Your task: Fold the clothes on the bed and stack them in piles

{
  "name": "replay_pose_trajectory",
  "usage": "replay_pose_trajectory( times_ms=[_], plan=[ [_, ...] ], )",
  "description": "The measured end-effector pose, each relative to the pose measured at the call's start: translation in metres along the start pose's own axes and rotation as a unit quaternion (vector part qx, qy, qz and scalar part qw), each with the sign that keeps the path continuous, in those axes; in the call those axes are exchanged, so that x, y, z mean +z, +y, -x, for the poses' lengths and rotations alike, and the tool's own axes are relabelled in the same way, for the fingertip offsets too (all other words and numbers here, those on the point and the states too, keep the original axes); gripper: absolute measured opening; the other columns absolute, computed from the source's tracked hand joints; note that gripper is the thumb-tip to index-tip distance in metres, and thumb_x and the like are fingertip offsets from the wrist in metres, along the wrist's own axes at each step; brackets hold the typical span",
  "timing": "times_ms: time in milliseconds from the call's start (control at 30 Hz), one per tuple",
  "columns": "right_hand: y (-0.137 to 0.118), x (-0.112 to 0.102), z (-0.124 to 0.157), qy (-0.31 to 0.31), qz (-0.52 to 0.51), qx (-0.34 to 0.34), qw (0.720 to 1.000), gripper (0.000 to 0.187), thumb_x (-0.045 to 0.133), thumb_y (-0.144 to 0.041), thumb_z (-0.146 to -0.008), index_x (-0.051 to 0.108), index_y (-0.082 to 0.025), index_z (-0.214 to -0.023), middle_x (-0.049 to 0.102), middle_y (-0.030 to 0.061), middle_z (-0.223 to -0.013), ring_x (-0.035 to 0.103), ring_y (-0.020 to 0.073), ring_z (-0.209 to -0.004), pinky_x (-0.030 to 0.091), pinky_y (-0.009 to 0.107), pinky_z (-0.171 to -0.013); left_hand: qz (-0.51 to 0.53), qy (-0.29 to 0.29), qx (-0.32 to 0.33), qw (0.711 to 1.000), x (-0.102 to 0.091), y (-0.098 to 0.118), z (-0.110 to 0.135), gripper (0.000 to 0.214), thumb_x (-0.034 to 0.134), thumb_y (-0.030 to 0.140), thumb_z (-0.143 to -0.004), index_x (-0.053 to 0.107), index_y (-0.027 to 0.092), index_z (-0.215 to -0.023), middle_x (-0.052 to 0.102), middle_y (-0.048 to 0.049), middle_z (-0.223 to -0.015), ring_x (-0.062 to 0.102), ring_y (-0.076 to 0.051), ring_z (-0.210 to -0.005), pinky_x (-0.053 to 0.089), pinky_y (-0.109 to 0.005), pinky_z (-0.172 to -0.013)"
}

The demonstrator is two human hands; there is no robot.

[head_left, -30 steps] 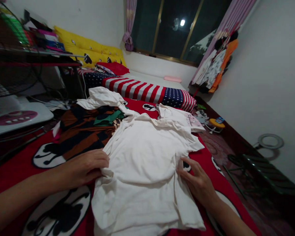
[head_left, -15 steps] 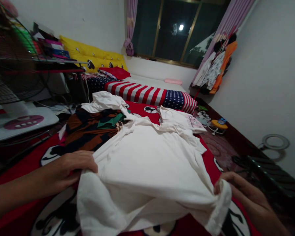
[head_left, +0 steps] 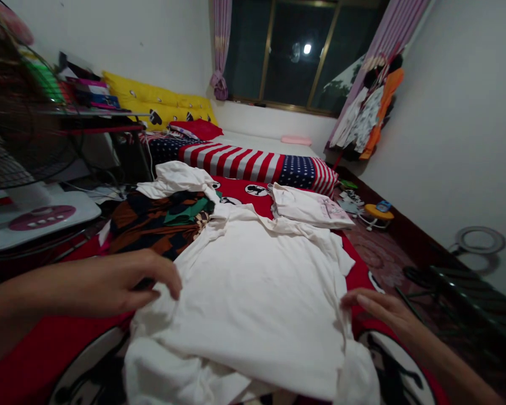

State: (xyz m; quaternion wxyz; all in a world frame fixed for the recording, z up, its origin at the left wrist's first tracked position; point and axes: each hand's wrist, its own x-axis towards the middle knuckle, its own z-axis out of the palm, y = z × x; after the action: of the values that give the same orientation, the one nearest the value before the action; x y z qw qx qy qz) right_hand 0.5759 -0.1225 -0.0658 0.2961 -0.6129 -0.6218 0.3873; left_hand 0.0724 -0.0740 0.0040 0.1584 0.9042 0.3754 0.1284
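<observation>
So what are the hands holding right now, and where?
The left hand seems to pinch the white shirt at its left edge; the right hand only touches its right edge.

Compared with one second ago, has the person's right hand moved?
Yes. Against the folded white garment, the right hand has shifted rightward and now lies at the white shirt's right edge.

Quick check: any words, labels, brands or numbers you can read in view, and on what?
Nothing is legible.
Pink patch on the folded white garment: print too blurred to read.
Pink button panel on the fan base: marks too small.
Book spines on the shelf: blurred.
White shirt between the left hand and right hand: no print shows.
</observation>
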Motion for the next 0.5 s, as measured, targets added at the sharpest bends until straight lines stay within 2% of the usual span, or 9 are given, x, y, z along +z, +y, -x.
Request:
replay_pose_trajectory(
  times_ms=[33,67,133,200,267,367,433,500],
  plan=[
    [0.005,-0.003,-0.014,0.057,0.024,-0.017,0.998,0.044,0.055,-0.058,-0.08,0.072,-0.02,-0.093,0.07,0.0114,-0.1,0.064,0.029,-0.097,0.051,0.041,-0.086,0.049,-0.068,-0.002,0.996,-0.004,0.004,-0.021,0.024,0.055,0.026,-0.084,0.072,0.029,-0.1,0.071,0.0033,-0.103,0.065,-0.015,-0.092,0.049,-0.02,-0.084],
    [0.011,-0.006,-0.029,0.124,0.06,-0.038,0.99,0.041,0.059,-0.055,-0.076,0.071,-0.021,-0.096,0.069,0.0111,-0.104,0.062,0.0295,-0.101,0.048,0.043,-0.091,0.088,-0.107,0.004,0.99,-0.004,0.009,-0.043,0.025,0.053,0.028,-0.087,0.071,0.029,-0.104,0.071,0.0023,-0.105,0.065,-0.016,-0.096,0.048,-0.021,-0.087],
    [0.025,-0.012,-0.061,0.242,0.145,-0.073,0.957,0.042,0.062,-0.048,-0.07,0.069,-0.019,-0.1,0.067,0.0123,-0.108,0.059,0.0313,-0.105,0.042,0.048,-0.098,0.133,-0.104,0.025,0.985,0.011,0.013,-0.089,0.028,0.051,0.03,-0.089,0.07,0.025,-0.109,0.07,-0.0012,-0.11,0.065,-0.019,-0.102,0.047,-0.025,-0.092],
    [0.04,-0.019,-0.091,0.299,0.218,-0.086,0.925,0.042,0.059,-0.039,-0.067,0.068,-0.014,-0.1,0.066,0.0162,-0.108,0.057,0.033,-0.107,0.042,0.048,-0.098,0.114,-0.07,0.028,0.991,0.042,0.012,-0.129,0.033,0.051,0.026,-0.087,0.066,0.021,-0.116,0.067,-0.0059,-0.118,0.062,-0.022,-0.109,0.046,-0.03,-0.097],
    [0.054,-0.027,-0.115,0.312,0.256,-0.059,0.913,0.045,0.057,-0.033,-0.067,0.066,-0.009,-0.104,0.065,0.0192,-0.108,0.059,0.0328,-0.103,0.045,0.046,-0.093,0.059,-0.047,0.003,0.997,0.08,0.006,-0.159,0.043,0.055,0.025,-0.084,0.059,0.015,-0.127,0.059,-0.0131,-0.13,0.055,-0.026,-0.12,0.042,-0.037,-0.103],
    [0.067,-0.036,-0.141,0.317,0.272,-0.008,0.908,0.051,0.059,-0.032,-0.07,0.061,-0.007,-0.115,0.065,0.0208,-0.11,0.062,0.0312,-0.095,0.048,0.043,-0.085,-0.02,-0.009,-0.038,0.999,0.129,-0.006,-0.183,0.056,0.056,0.03,-0.085,0.047,0.01,-0.137,0.038,-0.0206,-0.147,0.036,-0.031,-0.136,0.031,-0.043,-0.111],
    [0.068,-0.036,-0.153,0.321,0.285,0.0,0.903,0.055,0.06,-0.035,-0.073,0.058,-0.009,-0.121,0.066,0.0194,-0.107,0.063,0.0312,-0.094,0.048,0.042,-0.083,-0.062,0.042,-0.059,0.995,0.15,-0.011,-0.187,0.056,0.05,0.037,-0.09,0.043,0.012,-0.14,0.029,-0.0189,-0.152,0.024,-0.031,-0.142,0.022,-0.047,-0.115],
    [0.063,-0.032,-0.162,0.308,0.298,-0.007,0.904,0.055,0.06,-0.034,-0.073,0.059,-0.011,-0.123,0.068,0.0171,-0.102,0.064,0.0309,-0.091,0.049,0.042,-0.08,-0.085,0.079,-0.067,0.991,0.16,-0.013,-0.186,0.054,0.042,0.041,-0.093,0.042,0.015,-0.141,0.026,-0.0153,-0.154,0.019,-0.03,-0.143,0.016,-0.049,-0.116]
  ],
)
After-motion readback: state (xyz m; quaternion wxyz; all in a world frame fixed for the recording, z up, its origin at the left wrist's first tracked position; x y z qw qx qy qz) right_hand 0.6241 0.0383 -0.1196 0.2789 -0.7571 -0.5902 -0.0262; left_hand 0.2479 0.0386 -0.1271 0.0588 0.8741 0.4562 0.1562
